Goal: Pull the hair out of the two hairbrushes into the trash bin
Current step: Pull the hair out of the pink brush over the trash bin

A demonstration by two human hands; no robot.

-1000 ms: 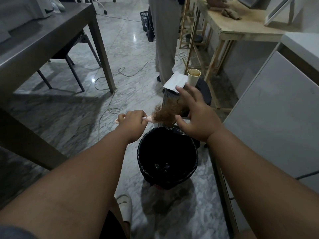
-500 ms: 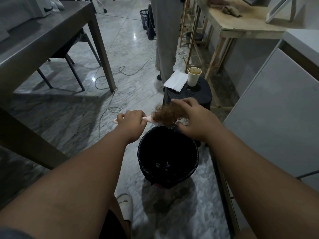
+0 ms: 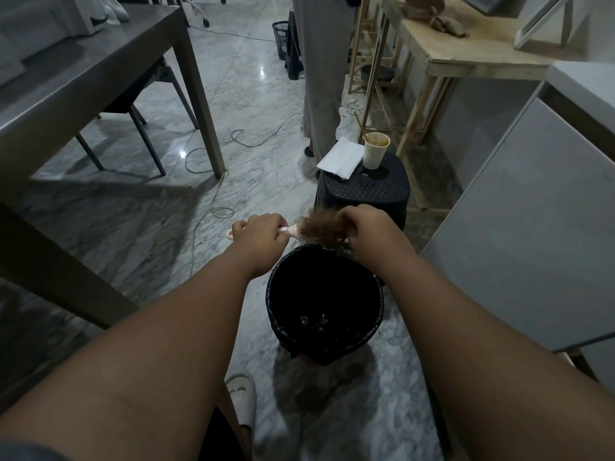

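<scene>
Right hand (image 3: 369, 227) now closed on hair (image 3: 321, 227), marble floor (image 3: 166, 227)

one hairbrush (image 3: 294, 231), one trash bin (image 3: 324, 341), two hands, one cup (image 3: 375, 154)

The hairbrush (image 3: 293, 231) head hides under brown hair (image 3: 321, 228); a standing person (image 3: 321, 71) (twelve o'clock) is cut off above the legs.

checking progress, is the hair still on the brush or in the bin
Still on the brush: the brown hair clumps around the hairbrush above the trash bin.
</scene>
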